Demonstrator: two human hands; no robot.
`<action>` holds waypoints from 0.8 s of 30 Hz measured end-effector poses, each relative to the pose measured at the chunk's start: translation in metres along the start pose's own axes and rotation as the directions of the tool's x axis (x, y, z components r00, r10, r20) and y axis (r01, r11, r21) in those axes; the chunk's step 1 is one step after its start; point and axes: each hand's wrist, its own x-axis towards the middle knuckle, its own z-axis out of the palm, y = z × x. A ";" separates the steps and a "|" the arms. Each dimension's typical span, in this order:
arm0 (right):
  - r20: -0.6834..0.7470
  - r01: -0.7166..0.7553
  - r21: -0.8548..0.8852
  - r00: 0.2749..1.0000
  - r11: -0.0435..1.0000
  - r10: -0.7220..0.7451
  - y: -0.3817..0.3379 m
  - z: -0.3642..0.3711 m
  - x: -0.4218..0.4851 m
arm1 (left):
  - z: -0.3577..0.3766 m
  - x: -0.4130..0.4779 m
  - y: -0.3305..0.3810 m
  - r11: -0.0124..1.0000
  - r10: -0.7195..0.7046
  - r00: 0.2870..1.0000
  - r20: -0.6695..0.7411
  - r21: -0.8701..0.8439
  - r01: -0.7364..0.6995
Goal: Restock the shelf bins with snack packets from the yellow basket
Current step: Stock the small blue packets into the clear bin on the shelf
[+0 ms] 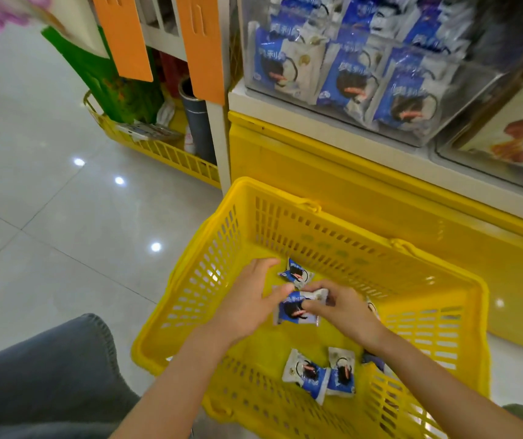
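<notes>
Both forearms reach down into the yellow perforated plastic basket [418, 331] on the floor. The right hand [341, 307], fingers curled, pinches a blue-and-white foil snack packet [295, 312] near the basket's middle. The left hand [247, 301] lies palm-down with fingers loosely extended, thumb touching the packet's left edge. Similar loose packets [306, 373] lie nearer the body; the clear plastic shelf bin [342, 99] stands above.

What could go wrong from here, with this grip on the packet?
1. Right hand pinches a packet only at its edge, with the left hand just touching it; it may slip back into the basket.
2. Two packets near the front wall, plus one half hidden under the right forearm, could get missed.
3. The bin looks nearly full; extras may spill.
</notes>
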 end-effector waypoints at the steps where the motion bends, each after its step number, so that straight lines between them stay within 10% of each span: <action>1: 0.004 0.012 0.066 1.000 0.998 -0.012 -0.006 0.001 -0.004 | 0.007 -0.002 0.000 0.998 -0.015 0.994 0.105 -0.052 0.021; 6: 0.029 -0.007 0.285 1.000 0.958 -0.001 -0.004 -0.007 -0.006 | 0.016 -0.003 -0.013 0.981 -0.072 0.980 0.184 -0.163 0.102; 11: -0.351 -0.304 -0.080 0.900 0.949 0.259 0.079 -0.034 0.014 | 0.014 0.001 -0.023 0.917 -0.192 0.976 0.102 -0.336 0.216; 15: -0.334 -0.532 -0.224 0.829 0.816 0.449 0.140 -0.042 0.021 | 0.018 0.007 -0.028 0.870 -0.278 0.958 0.078 -0.403 0.285; 24: -0.198 -0.545 -0.218 0.837 0.809 0.511 0.161 -0.017 0.040 | 0.033 0.021 -0.030 0.837 -0.340 0.937 0.082 -0.427 0.341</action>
